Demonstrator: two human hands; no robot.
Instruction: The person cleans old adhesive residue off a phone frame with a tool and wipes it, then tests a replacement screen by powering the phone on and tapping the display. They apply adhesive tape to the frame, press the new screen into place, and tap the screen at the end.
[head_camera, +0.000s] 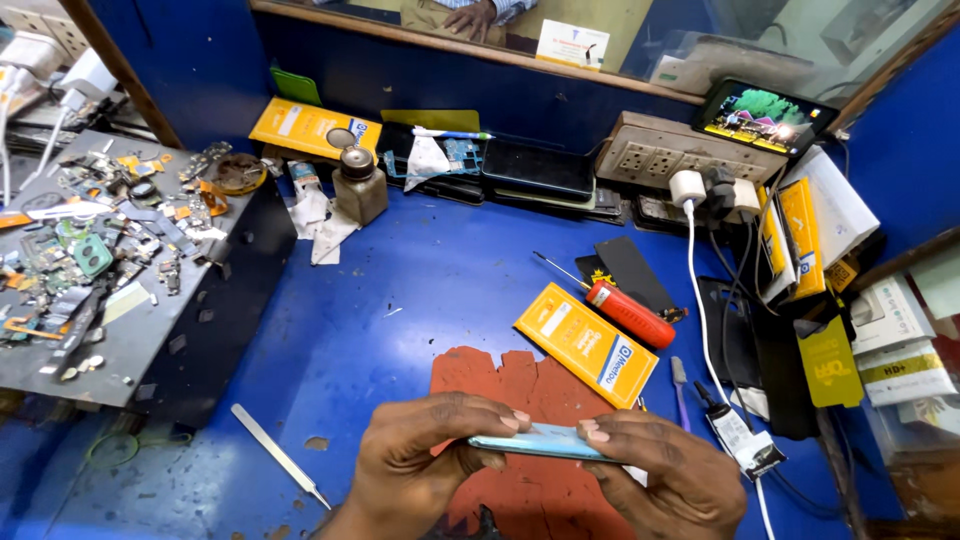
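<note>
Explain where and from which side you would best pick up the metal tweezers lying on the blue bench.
Probably grip the tweezers at mid-length, coming from straight above. They lie flat and slanted, the pointed tip toward the left hand, with bare blue bench on both long sides, so fingers can likely pinch across the narrow width and avoid the tip.

Single head-worn camera is looking steeply down and forward across the blue table (420, 290), sitting close above the hands (540, 460) at the lower edge and reaching the wall ledge (480, 48) at top. No second view is overlapping.
</note>
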